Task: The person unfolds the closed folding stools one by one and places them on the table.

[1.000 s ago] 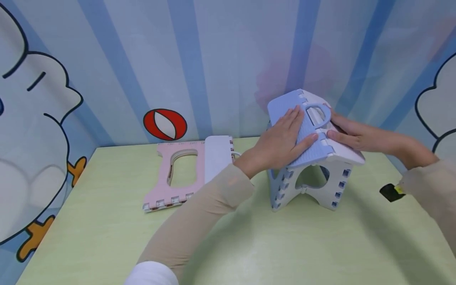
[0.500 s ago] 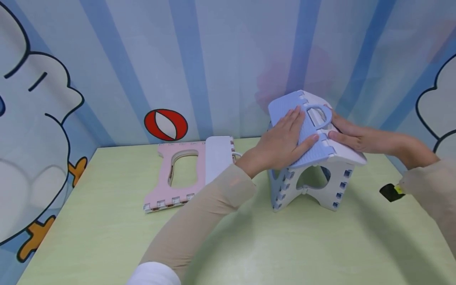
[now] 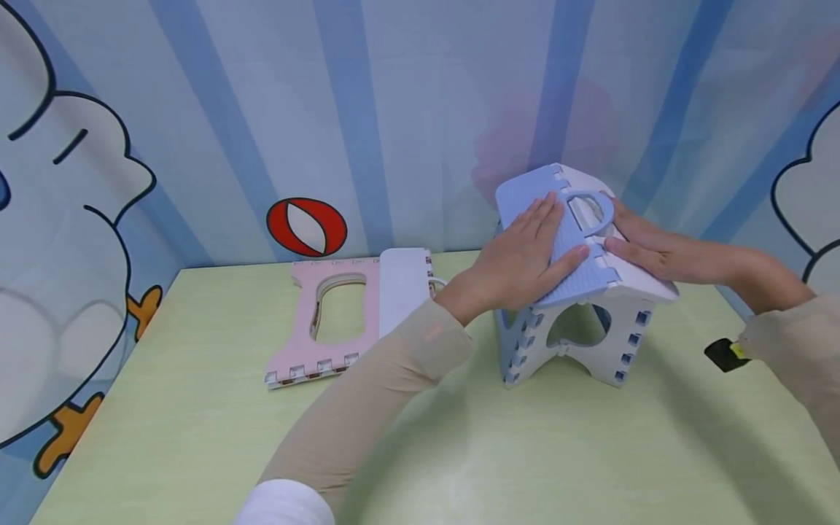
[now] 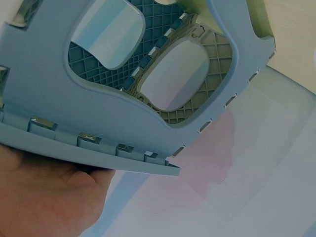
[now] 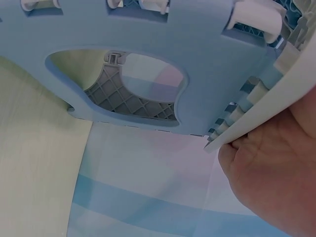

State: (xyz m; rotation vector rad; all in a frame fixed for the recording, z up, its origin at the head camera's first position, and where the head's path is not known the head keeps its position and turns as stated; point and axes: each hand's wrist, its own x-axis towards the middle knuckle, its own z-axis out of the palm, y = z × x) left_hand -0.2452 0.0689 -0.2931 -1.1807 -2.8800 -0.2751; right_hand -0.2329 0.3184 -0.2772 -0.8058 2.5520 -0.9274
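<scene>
A blue and white folding stool (image 3: 593,281) stands unfolded on its legs at the right of the table, its two top panels sloping like a roof and a blue loop handle at the ridge. My left hand (image 3: 518,262) lies flat with straight fingers on the blue panel. On the white panel rests my right hand (image 3: 656,246), fingers extended. In the left wrist view the left palm (image 4: 54,197) is against the panel's outer face, beside the stool's blue side (image 4: 118,106). The right wrist view has the right palm (image 5: 276,168) against the white panel (image 5: 276,106).
A folded pink and white stool (image 3: 337,343) lies flat on the pale green table (image 3: 164,408), left of the standing one and partly behind my left sleeve. Behind the table hangs a striped blue cloth (image 3: 433,109) with cartoon prints. A small black object (image 3: 725,355) shows by my right sleeve.
Both hands keep their places on the two panels, and the stool holds the same shape. Only a very slight shift of the whole view is visible.
</scene>
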